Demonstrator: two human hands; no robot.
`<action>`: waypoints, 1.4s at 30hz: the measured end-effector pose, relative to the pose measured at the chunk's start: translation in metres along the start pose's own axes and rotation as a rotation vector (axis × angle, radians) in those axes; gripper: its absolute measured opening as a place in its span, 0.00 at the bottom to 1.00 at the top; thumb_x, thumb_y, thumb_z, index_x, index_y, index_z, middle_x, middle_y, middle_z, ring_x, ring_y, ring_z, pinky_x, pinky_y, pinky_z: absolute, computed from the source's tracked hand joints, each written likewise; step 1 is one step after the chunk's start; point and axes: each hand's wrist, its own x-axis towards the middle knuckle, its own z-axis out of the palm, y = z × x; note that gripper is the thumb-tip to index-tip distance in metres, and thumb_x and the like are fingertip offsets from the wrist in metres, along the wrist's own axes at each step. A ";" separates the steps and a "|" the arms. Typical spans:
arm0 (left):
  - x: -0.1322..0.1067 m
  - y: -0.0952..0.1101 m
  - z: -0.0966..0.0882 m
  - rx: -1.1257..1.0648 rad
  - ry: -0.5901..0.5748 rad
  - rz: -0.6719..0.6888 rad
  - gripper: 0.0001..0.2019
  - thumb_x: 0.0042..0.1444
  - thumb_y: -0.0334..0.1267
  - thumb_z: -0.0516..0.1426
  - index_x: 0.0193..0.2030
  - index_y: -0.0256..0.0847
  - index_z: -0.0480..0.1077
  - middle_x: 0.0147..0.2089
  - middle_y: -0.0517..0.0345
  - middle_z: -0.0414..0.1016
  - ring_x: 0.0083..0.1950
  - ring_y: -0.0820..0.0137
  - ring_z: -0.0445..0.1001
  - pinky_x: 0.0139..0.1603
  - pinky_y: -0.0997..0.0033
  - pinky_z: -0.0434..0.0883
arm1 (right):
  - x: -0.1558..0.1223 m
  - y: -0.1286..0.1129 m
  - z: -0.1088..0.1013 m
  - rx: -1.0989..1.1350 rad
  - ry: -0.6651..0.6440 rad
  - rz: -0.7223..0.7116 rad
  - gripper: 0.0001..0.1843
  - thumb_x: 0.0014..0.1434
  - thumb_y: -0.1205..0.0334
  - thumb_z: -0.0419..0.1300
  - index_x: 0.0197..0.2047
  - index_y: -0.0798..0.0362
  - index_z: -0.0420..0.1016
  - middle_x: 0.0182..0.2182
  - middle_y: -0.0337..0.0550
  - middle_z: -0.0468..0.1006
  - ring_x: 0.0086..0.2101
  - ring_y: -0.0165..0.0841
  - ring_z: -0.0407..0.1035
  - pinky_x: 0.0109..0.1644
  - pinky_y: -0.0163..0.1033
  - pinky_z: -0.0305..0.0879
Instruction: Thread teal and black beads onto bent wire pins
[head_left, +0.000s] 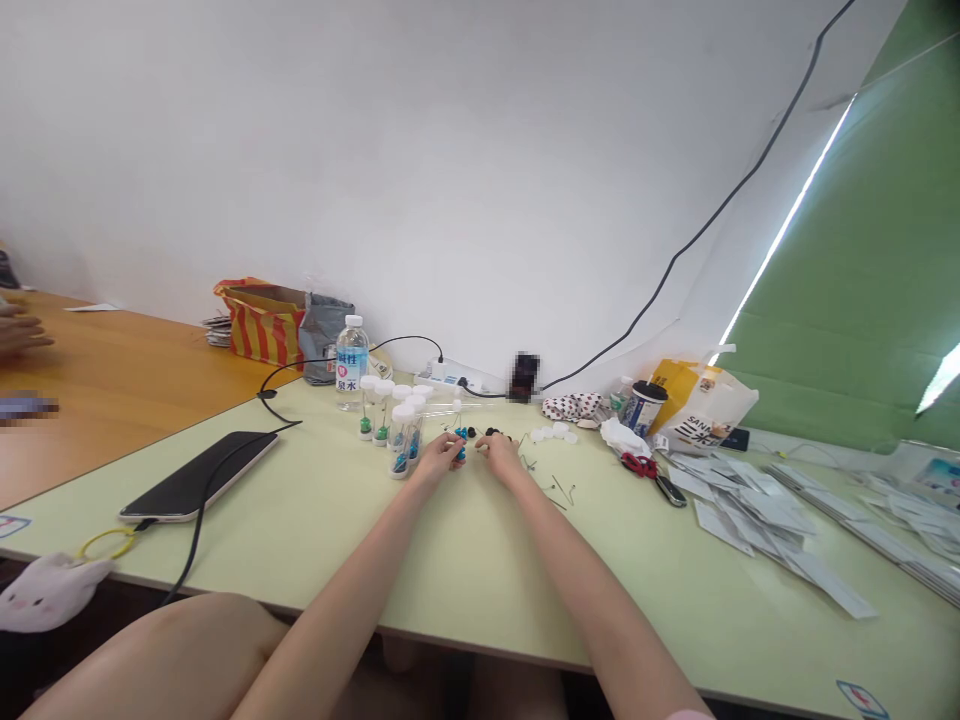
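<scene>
My left hand (439,458) and my right hand (501,455) sit close together at the middle of the pale green table (480,560). The fingers of my left hand pinch a small blue component (461,438) with thin wire legs. My right fingertips are next to small black parts (492,433), and I cannot tell whether they hold anything. Clear tubes with white caps (401,438) stand just left of my left hand, with green and blue parts inside. Loose white caps (553,432) and thin wire pieces (561,490) lie to the right.
A black phone (196,477) lies on its cable at the left. Red-handled scissors (637,465) and scattered paper packets (742,510) lie right. A water bottle (352,360) and power strip (450,378) stand behind. A co-worker's hand (19,330) rests on the wooden table.
</scene>
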 end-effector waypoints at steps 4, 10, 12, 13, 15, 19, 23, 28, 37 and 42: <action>-0.001 0.001 0.001 0.000 0.006 -0.002 0.21 0.34 0.52 0.62 0.28 0.37 0.66 0.20 0.63 0.66 0.22 0.74 0.70 0.25 0.75 0.65 | -0.002 -0.002 -0.002 0.005 -0.013 0.006 0.17 0.54 0.72 0.50 0.41 0.47 0.73 0.41 0.44 0.70 0.42 0.35 0.63 0.46 0.41 0.47; -0.003 0.003 0.001 0.006 0.012 0.000 0.21 0.34 0.53 0.62 0.28 0.37 0.66 0.20 0.64 0.65 0.22 0.74 0.69 0.25 0.76 0.64 | -0.002 -0.001 -0.001 0.022 0.004 -0.004 0.14 0.54 0.71 0.51 0.39 0.47 0.74 0.39 0.43 0.70 0.41 0.34 0.63 0.47 0.42 0.46; -0.003 0.003 0.001 0.009 0.007 0.000 0.21 0.34 0.53 0.62 0.28 0.37 0.66 0.21 0.64 0.64 0.22 0.74 0.69 0.25 0.76 0.64 | -0.002 0.000 0.000 0.027 0.005 0.003 0.14 0.54 0.71 0.51 0.38 0.47 0.75 0.39 0.43 0.71 0.41 0.34 0.64 0.47 0.42 0.46; -0.003 0.002 0.001 0.010 0.006 0.000 0.22 0.35 0.53 0.62 0.28 0.37 0.66 0.21 0.64 0.64 0.22 0.74 0.70 0.25 0.76 0.64 | -0.001 0.000 0.001 0.028 0.004 0.002 0.14 0.55 0.70 0.51 0.38 0.47 0.75 0.38 0.43 0.71 0.40 0.34 0.64 0.48 0.41 0.46; -0.002 0.001 0.001 0.006 0.005 -0.001 0.22 0.35 0.53 0.62 0.28 0.37 0.66 0.21 0.63 0.65 0.22 0.74 0.70 0.24 0.76 0.64 | -0.001 0.000 0.002 0.024 0.005 -0.001 0.13 0.55 0.70 0.51 0.38 0.47 0.75 0.38 0.43 0.71 0.40 0.34 0.64 0.48 0.42 0.46; 0.001 -0.002 0.001 -0.007 0.019 -0.007 0.22 0.34 0.52 0.62 0.29 0.37 0.66 0.21 0.63 0.65 0.21 0.75 0.69 0.24 0.76 0.64 | 0.000 0.001 0.002 0.017 0.003 -0.008 0.14 0.55 0.70 0.50 0.37 0.48 0.75 0.39 0.44 0.71 0.40 0.34 0.64 0.47 0.42 0.46; 0.002 -0.003 -0.001 -0.001 0.015 -0.011 0.22 0.34 0.53 0.62 0.29 0.37 0.66 0.22 0.62 0.66 0.22 0.74 0.70 0.24 0.76 0.63 | 0.000 0.000 0.003 0.016 -0.001 -0.009 0.14 0.56 0.69 0.50 0.37 0.48 0.75 0.38 0.45 0.71 0.39 0.34 0.64 0.47 0.42 0.47; 0.003 -0.003 -0.002 -0.013 0.013 -0.014 0.22 0.34 0.52 0.63 0.29 0.36 0.66 0.22 0.61 0.66 0.22 0.74 0.70 0.25 0.75 0.64 | 0.000 0.001 0.007 0.027 0.016 0.000 0.14 0.56 0.69 0.49 0.38 0.49 0.75 0.39 0.45 0.70 0.40 0.34 0.63 0.45 0.40 0.48; 0.002 -0.003 -0.001 -0.013 0.016 -0.011 0.22 0.34 0.52 0.62 0.30 0.36 0.67 0.22 0.62 0.66 0.23 0.74 0.70 0.26 0.75 0.65 | 0.000 0.001 0.009 0.054 0.027 -0.013 0.15 0.56 0.70 0.49 0.40 0.52 0.75 0.39 0.46 0.69 0.38 0.32 0.63 0.40 0.33 0.52; 0.001 -0.001 -0.001 -0.007 0.010 -0.023 0.22 0.34 0.52 0.62 0.29 0.36 0.67 0.22 0.62 0.66 0.23 0.73 0.70 0.26 0.74 0.65 | 0.001 0.003 0.012 0.063 0.055 -0.012 0.14 0.56 0.70 0.50 0.40 0.53 0.75 0.39 0.45 0.69 0.37 0.31 0.63 0.41 0.32 0.53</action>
